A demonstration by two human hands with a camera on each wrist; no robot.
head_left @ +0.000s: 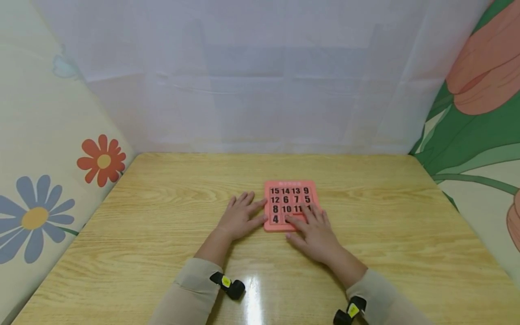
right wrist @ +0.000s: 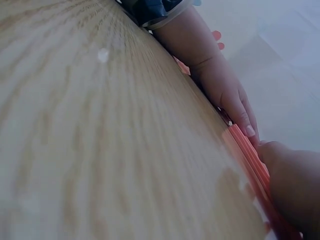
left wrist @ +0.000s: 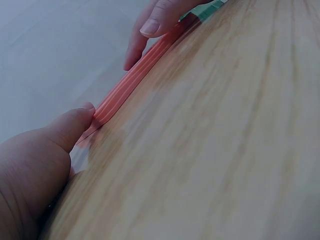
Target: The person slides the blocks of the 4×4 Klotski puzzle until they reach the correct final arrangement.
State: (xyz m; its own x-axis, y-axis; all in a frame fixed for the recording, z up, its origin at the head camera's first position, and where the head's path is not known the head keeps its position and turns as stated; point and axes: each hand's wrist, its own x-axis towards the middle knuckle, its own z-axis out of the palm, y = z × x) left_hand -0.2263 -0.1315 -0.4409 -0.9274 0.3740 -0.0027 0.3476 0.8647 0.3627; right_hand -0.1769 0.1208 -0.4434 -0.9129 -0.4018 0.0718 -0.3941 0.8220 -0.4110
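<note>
Pink square number-tile puzzle, black numerals on its tiles, lies flat on the light wood-grain table, between the person's hands. Top row reads 15, 14, 13, 9; second row 12, 6, 7, 5. Bottom row is partly covered.

Left hand: fingers extended, thumb well apart from the index finger, both tips touching the puzzle's left edge. Right hand: over the lower right corner, index finger extended onto the bottom row, thumb apart from it; exact fingertip pressure cannot be told.
</note>
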